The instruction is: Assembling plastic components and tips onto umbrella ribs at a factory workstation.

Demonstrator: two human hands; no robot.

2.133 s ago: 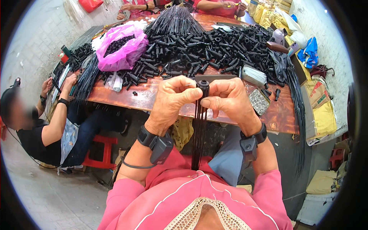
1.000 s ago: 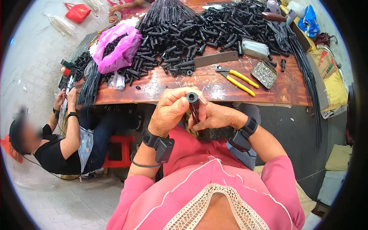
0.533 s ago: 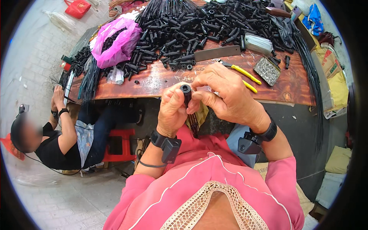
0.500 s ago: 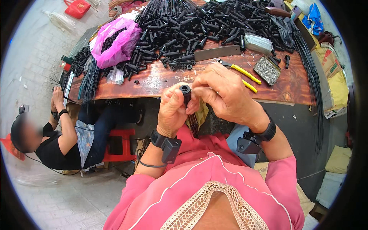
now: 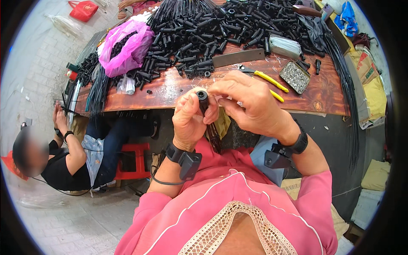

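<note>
Over the lap, a light, stiff black tube (image 5: pixel 203 98) on thin rods is gripped by the left hand (image 5: pixel 192 121) and pinched at its tip by right hand (image 5: pixel 250 106) fingers, best held mid-barrel.

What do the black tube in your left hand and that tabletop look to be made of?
The black tube, gripped in the left hand with the right hand at its tip: probably moulded plastic, going by its even matte black with a dull sheen. The table: varnished wood, judging by the visible reddish grain and gloss.
</note>
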